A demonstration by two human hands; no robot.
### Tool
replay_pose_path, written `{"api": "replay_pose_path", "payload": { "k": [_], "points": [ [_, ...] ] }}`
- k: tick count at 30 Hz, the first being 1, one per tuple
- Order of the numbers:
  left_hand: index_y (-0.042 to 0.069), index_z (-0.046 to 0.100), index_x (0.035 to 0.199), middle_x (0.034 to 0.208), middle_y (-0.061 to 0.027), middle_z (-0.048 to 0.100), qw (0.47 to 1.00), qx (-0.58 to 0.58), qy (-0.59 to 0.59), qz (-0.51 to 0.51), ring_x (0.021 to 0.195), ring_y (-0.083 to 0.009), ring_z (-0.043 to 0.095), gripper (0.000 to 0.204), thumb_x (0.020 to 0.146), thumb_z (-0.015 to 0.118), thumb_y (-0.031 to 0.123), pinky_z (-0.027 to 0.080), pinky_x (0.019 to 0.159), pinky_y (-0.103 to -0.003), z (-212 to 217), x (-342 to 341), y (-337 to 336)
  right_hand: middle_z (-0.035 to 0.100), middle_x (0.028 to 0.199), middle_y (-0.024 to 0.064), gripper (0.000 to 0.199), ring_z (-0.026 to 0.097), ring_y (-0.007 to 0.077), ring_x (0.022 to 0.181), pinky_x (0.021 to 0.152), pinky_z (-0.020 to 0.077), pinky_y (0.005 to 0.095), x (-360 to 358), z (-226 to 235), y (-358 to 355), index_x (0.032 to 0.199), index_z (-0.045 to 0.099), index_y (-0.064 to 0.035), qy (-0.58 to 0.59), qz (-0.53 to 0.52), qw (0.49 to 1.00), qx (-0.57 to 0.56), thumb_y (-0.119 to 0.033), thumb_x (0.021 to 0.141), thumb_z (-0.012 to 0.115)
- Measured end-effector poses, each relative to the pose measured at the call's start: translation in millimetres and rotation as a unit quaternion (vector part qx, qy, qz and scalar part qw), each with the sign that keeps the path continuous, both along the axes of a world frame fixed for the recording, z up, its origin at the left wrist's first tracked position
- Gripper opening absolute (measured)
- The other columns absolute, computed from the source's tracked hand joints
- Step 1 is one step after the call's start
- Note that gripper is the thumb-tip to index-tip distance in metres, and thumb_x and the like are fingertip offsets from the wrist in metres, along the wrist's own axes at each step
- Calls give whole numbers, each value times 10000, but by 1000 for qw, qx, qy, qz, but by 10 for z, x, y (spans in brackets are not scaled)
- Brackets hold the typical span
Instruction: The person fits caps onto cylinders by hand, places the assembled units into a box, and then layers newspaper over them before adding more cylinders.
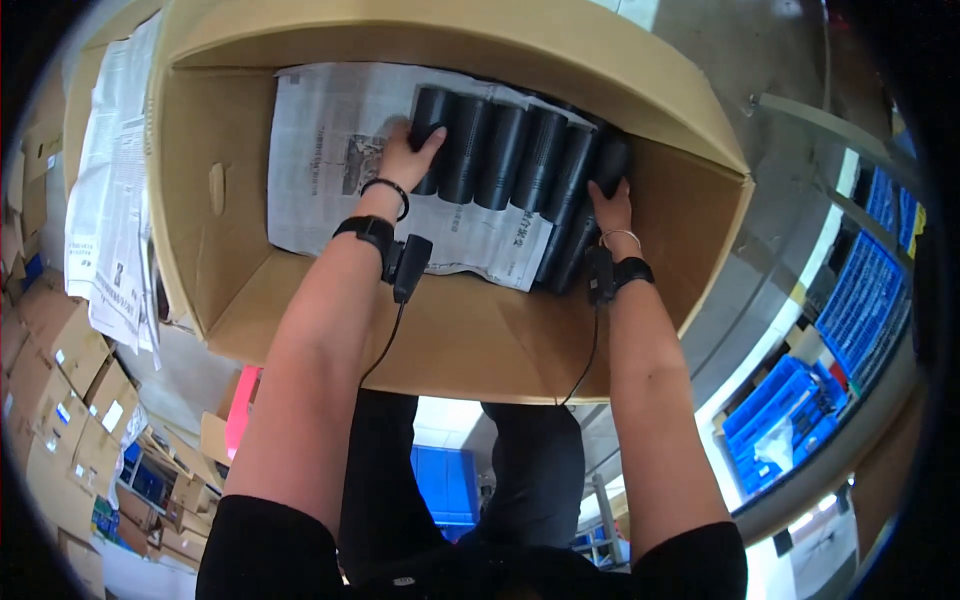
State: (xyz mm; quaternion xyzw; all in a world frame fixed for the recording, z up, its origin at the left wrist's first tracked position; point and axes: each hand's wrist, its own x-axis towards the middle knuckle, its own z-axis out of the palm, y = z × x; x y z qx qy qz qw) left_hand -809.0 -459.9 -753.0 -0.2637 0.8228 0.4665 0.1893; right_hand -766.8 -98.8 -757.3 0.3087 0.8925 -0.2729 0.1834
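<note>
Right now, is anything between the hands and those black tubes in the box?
No. The left hand already rests on the leftmost of the black tubes, and the right hand touches the rightmost one. Only newspaper lies beneath them inside the cardboard box.

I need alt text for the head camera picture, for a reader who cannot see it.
Two bare hands press on a row of black cylinders lying on newspaper inside an open cardboard box. The left hand touches the leftmost cylinder, the right hand the rightmost. Both wrists wear black straps.
</note>
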Motion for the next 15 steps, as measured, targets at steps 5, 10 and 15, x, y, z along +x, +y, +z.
{"api": "replay_pose_path", "payload": {
  "k": [5,10,15],
  "points": [
    [-32,601,1059,1026,-188,657,996,75,31,-39,927,-280,642,480,740,759,290,498,820,-374,-113,-23,-378,490,1321,264,763,513,321,1198,1009,385,330,-86,329,-492,1389,376,27,72,7,996,-53,-331,806,713],
    [8,419,1321,1181,-149,562,936,336,-93,44,1083,-240,549,761,721,788,296,443,923,-339,315,21,13,394,1410,200,847,414,275,1284,1055,331,340,-9,380,-452,1448,285,-14,39,9,976,-215,-353,808,725],
    [92,280,1417,1296,-174,472,949,299,-95,-11,1138,-279,510,927,704,801,375,437,938,-363,290,-43,289,405,1388,206,1028,416,276,1276,1076,308,346,-80,245,-554,1483,141,-25,24,-116,924,-364,-350,750,785]
  ]
}}
